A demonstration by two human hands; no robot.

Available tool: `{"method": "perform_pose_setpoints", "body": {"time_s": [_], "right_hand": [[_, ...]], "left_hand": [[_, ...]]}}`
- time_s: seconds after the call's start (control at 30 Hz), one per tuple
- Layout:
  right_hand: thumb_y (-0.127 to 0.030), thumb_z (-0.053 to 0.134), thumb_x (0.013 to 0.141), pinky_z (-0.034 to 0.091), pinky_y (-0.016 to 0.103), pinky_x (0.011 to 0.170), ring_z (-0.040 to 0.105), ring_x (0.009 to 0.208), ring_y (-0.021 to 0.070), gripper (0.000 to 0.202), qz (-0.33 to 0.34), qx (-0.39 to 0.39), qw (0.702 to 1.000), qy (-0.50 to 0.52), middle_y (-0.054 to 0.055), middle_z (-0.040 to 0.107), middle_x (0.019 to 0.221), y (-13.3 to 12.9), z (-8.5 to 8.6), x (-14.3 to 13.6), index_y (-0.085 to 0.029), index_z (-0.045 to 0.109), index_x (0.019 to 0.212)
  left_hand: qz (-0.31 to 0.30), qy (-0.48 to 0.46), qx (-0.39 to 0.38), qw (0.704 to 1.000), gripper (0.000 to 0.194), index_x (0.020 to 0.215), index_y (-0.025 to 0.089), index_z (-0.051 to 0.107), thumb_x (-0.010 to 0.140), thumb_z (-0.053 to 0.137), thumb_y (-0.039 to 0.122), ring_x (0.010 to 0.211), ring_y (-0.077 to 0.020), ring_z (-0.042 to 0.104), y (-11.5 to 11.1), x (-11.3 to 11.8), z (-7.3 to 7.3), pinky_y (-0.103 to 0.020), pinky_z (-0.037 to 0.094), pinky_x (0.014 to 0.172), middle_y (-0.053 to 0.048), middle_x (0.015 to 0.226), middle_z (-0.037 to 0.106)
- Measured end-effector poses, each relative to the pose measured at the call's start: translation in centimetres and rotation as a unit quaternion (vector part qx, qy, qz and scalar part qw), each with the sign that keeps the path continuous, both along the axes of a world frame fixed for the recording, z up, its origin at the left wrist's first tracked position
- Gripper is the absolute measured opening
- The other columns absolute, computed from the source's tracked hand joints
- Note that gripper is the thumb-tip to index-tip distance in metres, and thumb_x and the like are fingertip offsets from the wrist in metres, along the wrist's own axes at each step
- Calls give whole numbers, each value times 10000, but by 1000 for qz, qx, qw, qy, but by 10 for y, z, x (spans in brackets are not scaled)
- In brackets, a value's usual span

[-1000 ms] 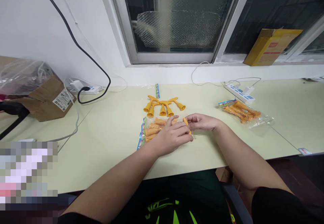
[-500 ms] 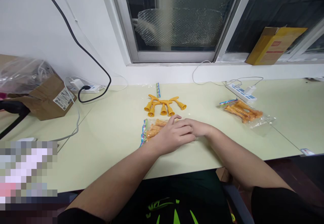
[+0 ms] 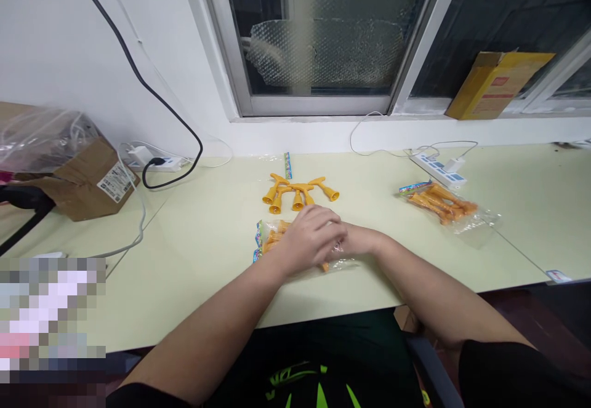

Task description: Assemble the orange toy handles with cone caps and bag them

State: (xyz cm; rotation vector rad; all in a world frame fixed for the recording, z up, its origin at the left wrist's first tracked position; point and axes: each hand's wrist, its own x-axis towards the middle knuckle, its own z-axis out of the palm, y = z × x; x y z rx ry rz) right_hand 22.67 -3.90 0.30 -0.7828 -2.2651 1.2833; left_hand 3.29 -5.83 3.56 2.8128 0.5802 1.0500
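A clear plastic bag (image 3: 271,236) of orange-yellow pieces lies on the table near its front edge, its blue and green printed header at the left. Over the bag, my left hand (image 3: 314,236) has its fingers bent and pressed together at the bag's right part. My right hand (image 3: 353,239) meets it from the right, its fingers mostly hidden behind the left one; clear film shows just below both. Behind the hands lie several loose yellow pieces (image 3: 298,199) with flared, cup-like ends.
A second bag of orange pieces (image 3: 443,204) lies at the right, near a power strip (image 3: 438,170). At the left stand a cardboard box (image 3: 87,180) and a black cable (image 3: 138,76). A printed strip (image 3: 288,165) lies at the back.
My left hand has shifted slightly left and its fingers have curled in more. The bag has moved a little left, and more of its lower right film shows.
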Motion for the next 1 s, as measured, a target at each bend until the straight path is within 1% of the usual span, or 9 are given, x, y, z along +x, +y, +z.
{"method": "perform_pose_setpoints", "body": {"time_s": [0.17, 0.27, 0.37, 0.43, 0.53, 0.67, 0.73, 0.87, 1.0], "right_hand": [[-465, 881, 697, 522, 300, 792, 608, 786, 174, 359, 28, -64, 997, -37, -8, 651, 801, 3, -6, 6, -184, 677, 788], [-447, 876, 704, 494, 347, 960, 605, 822, 171, 336, 26, -30, 998, -38, -28, 637, 792, 4, -7, 5, -190, 668, 764], [-382, 838, 753, 319, 433, 1184, 588, 778, 136, 275, 28, 6, 998, -48, -68, 608, 751, 5, -6, 3, -188, 643, 752], [-348, 807, 788, 201, 460, 1244, 588, 768, 123, 233, 19, 23, 998, -49, -77, 620, 767, 6, -6, 4, -190, 637, 776], [-347, 783, 817, 214, 466, 1238, 609, 820, 148, 197, -14, 45, 998, -44, -52, 659, 808, 9, -9, 9, -196, 657, 819], [-417, 759, 851, 438, 422, 1064, 633, 949, 215, 224, -62, 51, 996, -27, 35, 708, 948, 17, -13, 17, -201, 720, 898], [-494, 694, 905, 481, 413, 999, 626, 999, 237, 298, -82, 64, 995, 0, 79, 690, 1017, 22, -13, 22, -201, 750, 904], [-621, 519, 982, 411, 484, 1115, 570, 1120, 257, 494, -145, 94, 984, 46, 110, 589, 1120, 26, -8, 31, -215, 784, 887], [-615, 770, 810, 372, 476, 1171, 483, 1318, 284, 409, -207, 77, 971, 90, 108, 513, 1286, 23, -7, 32, -212, 729, 861]], "left_hand": [[153, 58, -160, 973, 327, 1270, 220, 618, 987, 523, 354, 1186, -294, 607, 21, -28, -2, -423, 499, 940, -101, 1258, 673], [196, 136, -222, 945, 416, 1281, 220, 637, 966, 525, 467, 1157, -337, 642, 28, -39, -4, -429, 512, 889, -120, 1278, 687], [240, 178, -254, 920, 500, 1296, 202, 647, 948, 511, 535, 1098, -367, 674, 29, -41, -7, -431, 505, 862, -156, 1200, 726], [272, 173, -281, 904, 533, 1308, 194, 643, 928, 525, 549, 1018, -372, 697, 30, -40, -9, -416, 501, 809, -167, 1115, 750], [301, 126, -324, 888, 461, 1195, 186, 689, 891, 575, 514, 954, -360, 706, 34, -40, -13, -393, 492, 778, -163, 1029, 764], [295, 61, -371, 879, 293, 961, 208, 709, 891, 566, 454, 885, -305, 696, 42, -46, -18, -368, 488, 766, -110, 943, 755], [276, 14, -386, 880, 274, 881, 215, 681, 898, 557, 459, 807, -271, 671, 46, -49, -19, -354, 481, 728, -69, 847, 725], [233, -142, -412, 869, 259, 812, 215, 640, 895, 579, 452, 781, -222, 636, 51, -52, -19, -326, 487, 718, -26, 787, 671], [178, -301, -481, 804, 251, 822, 214, 574, 872, 633, 453, 687, -176, 615, 48, -47, -14, -292, 497, 638, 3, 729, 623]]}}
